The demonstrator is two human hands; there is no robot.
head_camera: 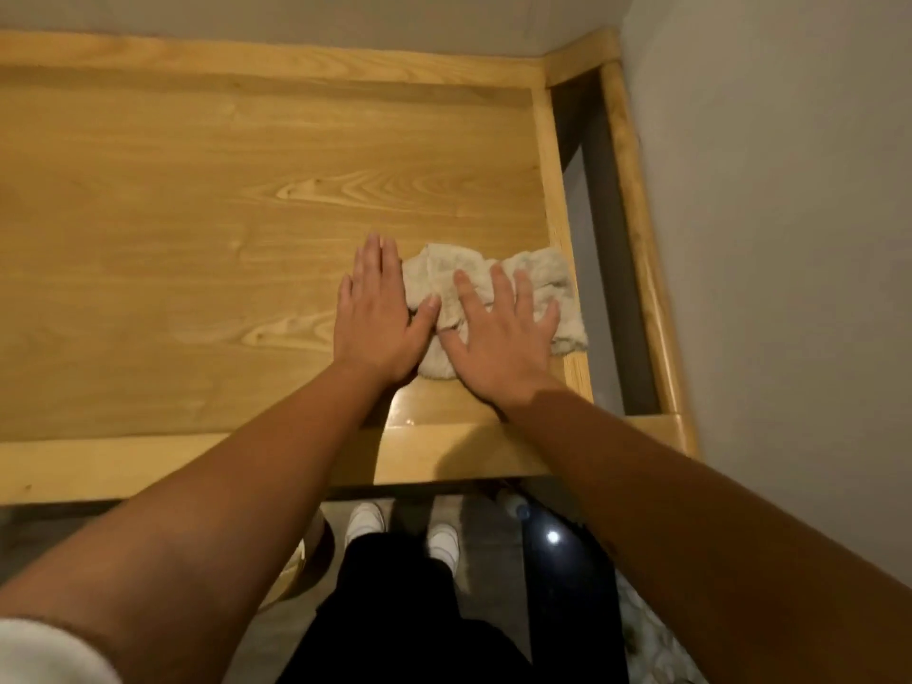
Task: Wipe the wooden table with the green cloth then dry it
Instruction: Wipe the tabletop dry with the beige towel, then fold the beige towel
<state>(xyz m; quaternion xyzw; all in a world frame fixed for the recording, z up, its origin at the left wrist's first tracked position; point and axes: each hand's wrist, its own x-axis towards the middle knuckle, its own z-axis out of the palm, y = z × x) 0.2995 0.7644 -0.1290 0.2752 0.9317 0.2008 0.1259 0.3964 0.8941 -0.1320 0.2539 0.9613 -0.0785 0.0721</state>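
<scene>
A crumpled off-white cloth (446, 274) lies on the wooden table (197, 229) near its right edge. My right hand (498, 338) presses flat on the cloth with fingers spread. My left hand (377, 313) lies flat beside it on the wood, fingers straight, its thumb touching the cloth's left edge. No green cloth is in view.
The table has a raised wooden rim (296, 54) at the back and along the right side (552, 190). A grey wall (789, 239) stands close on the right, with a gap and a wooden rail (636, 239) between. My feet in white shoes (365, 520) stand below the front edge.
</scene>
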